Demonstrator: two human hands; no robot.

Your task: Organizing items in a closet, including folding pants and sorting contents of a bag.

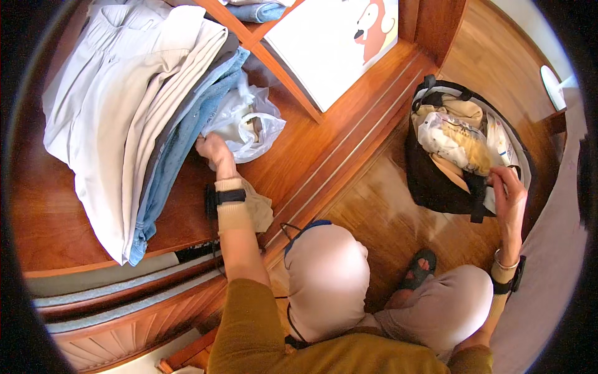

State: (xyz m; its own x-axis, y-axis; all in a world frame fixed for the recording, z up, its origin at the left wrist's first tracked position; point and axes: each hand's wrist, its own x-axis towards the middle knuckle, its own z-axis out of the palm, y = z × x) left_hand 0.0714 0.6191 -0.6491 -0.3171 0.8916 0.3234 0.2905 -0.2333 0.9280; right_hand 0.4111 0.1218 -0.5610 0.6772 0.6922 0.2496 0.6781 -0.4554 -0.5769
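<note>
On the wooden wardrobe shelf at the left lies a thick stack of folded trousers (126, 107), pale ones to the left and blue jeans (187, 126) at its right edge. My left hand (216, 148) touches the right side of the jeans, beside a translucent plastic bag (254, 121); its fingertips are partly hidden. A beige cloth (256, 205) lies by my left wrist. At the right, a black fabric basket (437, 189) stands on the floor with a printed plastic package (455, 140) and tan cloths inside. My right hand (509, 187) has its fingers bent at the basket's near right rim, by its strap.
A white board with a cartoon animal (327, 51) leans behind crossed wooden lattice bars (285, 75). The wardrobe's grooved sill (345, 140) runs between shelf and floor. My knees are close below, and a pale bedcover (551, 243) hangs at the right.
</note>
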